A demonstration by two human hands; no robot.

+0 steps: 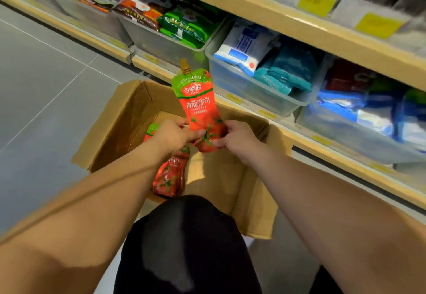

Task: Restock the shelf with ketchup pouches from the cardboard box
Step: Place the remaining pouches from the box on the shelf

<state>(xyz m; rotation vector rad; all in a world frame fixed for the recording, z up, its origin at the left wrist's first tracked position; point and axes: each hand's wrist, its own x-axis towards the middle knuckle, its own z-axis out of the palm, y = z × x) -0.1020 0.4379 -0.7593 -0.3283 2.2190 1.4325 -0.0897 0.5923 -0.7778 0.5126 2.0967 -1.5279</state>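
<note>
Both my forearms reach forward over the cardboard box (129,118). My left hand (175,133) and right hand (237,138) each pinch the bottom edge of a ketchup pouch (199,104), held upright, spout up, above them.

1. Held upright above the cardboard box (129,118): one ketchup pouch (199,102), left hand (175,133) and right hand (237,137) gripping its base.
2. Inside the box: more pouches (169,176).
3. Behind the box: shelf (299,137) with bins (265,91).
</note>
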